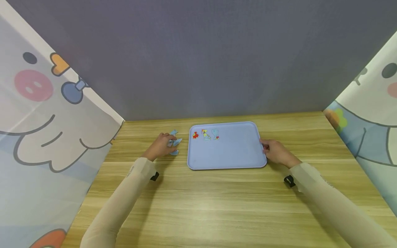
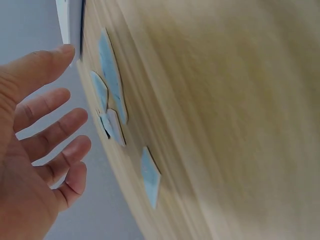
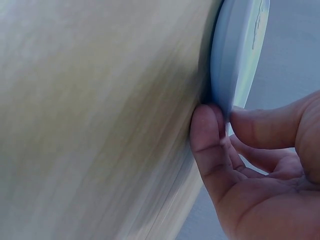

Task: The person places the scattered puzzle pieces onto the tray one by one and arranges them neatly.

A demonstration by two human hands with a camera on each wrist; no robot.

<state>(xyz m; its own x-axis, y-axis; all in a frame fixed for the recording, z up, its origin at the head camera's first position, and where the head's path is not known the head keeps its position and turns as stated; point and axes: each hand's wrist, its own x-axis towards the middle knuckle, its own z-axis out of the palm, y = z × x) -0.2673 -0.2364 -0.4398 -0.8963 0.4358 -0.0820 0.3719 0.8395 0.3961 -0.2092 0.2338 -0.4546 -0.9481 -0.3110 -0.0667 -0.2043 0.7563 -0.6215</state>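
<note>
My left hand (image 1: 160, 146) hovers, fingers spread and loosely bent, over several flat light-blue pieces (image 2: 114, 75) lying on the wooden table. Nothing is between its fingers in the left wrist view; one piece (image 2: 151, 177) lies apart from the others there. To the right of them is a pale lavender-blue tray (image 1: 229, 155) with a raised rim. My right hand (image 1: 277, 151) pinches the tray's right rim, thumb (image 3: 265, 127) on top and index finger below. On the tray's upper left lie a small red piece (image 1: 195, 135), a yellow patterned piece (image 1: 206, 135) and a light-blue piece (image 1: 215, 133).
The wood-grain table (image 1: 214, 203) stretches in front of the tray toward me. A grey panel (image 1: 217, 62) stands behind the table. Cartoon-printed sheets (image 1: 40, 120) flank it on both sides. Black straps (image 1: 289, 181) hang at both wrists.
</note>
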